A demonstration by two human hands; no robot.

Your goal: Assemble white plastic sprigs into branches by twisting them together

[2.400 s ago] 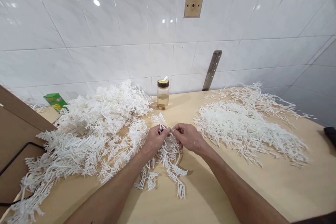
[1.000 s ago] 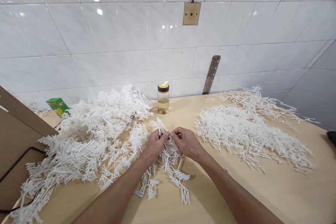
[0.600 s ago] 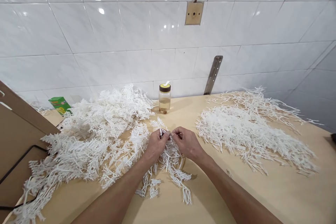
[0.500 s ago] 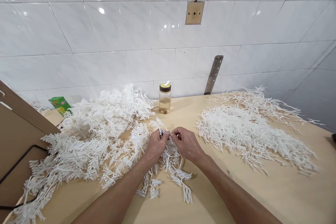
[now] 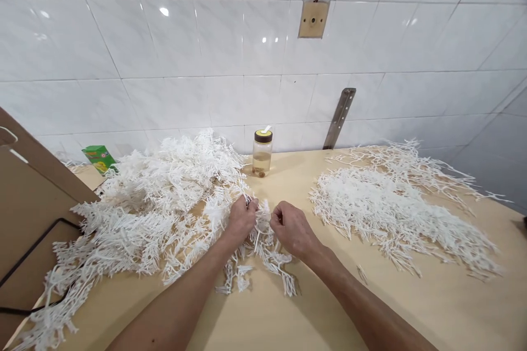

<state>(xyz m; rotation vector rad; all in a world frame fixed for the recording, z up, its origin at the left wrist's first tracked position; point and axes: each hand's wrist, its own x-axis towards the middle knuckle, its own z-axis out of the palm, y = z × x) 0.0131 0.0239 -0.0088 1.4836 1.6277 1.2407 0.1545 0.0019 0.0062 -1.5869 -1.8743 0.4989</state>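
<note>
White branching strand bundle (image 5: 263, 233) sits at centre frame, over the counter (image 5: 263, 318); thin, tangled, forked at the tips, partly hidden by the hands. Left hand (image 5: 242, 220) is closed on it. Right hand (image 5: 293, 227) is curled just beside; cannot tell whether it grips anything. Larger white heap (image 5: 173, 186), centre left, crowds the left hand; flatter strand pile (image 5: 391, 208) lies right. Lidded bottle (image 5: 262, 156) stands upright behind.

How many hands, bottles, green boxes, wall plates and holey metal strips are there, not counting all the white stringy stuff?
Left hand plus right hand: 2
Clear bottle: 1
Green box: 1
Wall plate: 1
Holey metal strip: 1
Total: 6
</note>
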